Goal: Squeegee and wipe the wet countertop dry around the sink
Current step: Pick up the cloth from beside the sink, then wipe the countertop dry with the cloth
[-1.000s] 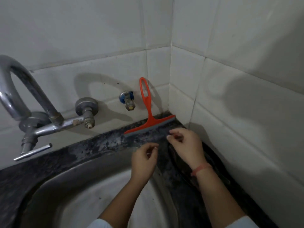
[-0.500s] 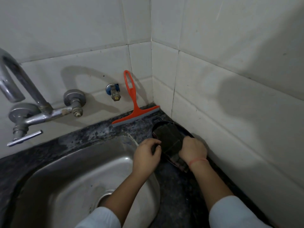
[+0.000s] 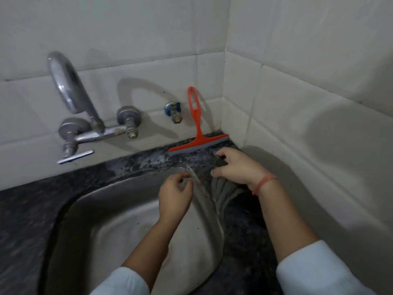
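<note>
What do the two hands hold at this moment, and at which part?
The right hand grips the grey cloth at its bunched end, on the countertop. The left hand is curled over the sink rim; whether it pinches anything cannot be told.

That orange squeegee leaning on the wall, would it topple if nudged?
Probably: the orange squeegee stands on its narrow blade edge, its thin handle leaning on the tiled wall. It looks like thin plastic, so likely light and stiff. The countertop beneath looks wet, so the blade might slide.
</note>
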